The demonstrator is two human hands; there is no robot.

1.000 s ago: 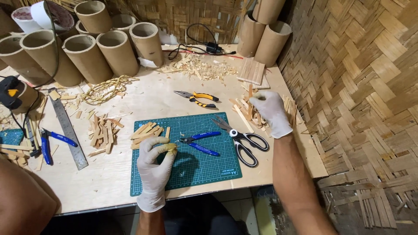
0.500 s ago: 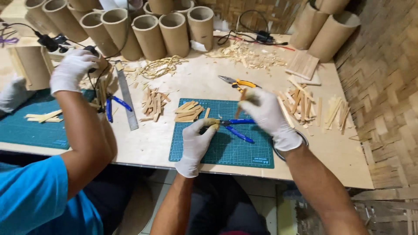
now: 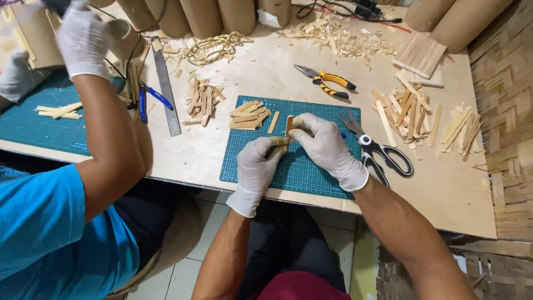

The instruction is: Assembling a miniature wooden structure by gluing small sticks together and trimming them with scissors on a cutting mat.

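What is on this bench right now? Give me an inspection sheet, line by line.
Surface: pale wooden table, teal cutting mat.
Job's things: short bamboo strip pinched by both hands over the mat.
Clutter: black-handled scissors, yellow-handled pliers, steel ruler, loose bamboo slats.
Grippers: white-gloved left hand and right hand both grip the strip.
Cables: black cable at the far edge.
Surroundings: cardboard tubes, woven bamboo wall, co-worker's gloved hand.

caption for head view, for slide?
Gloved left hand and right hand hold a bamboo strip over a green cutting mat.
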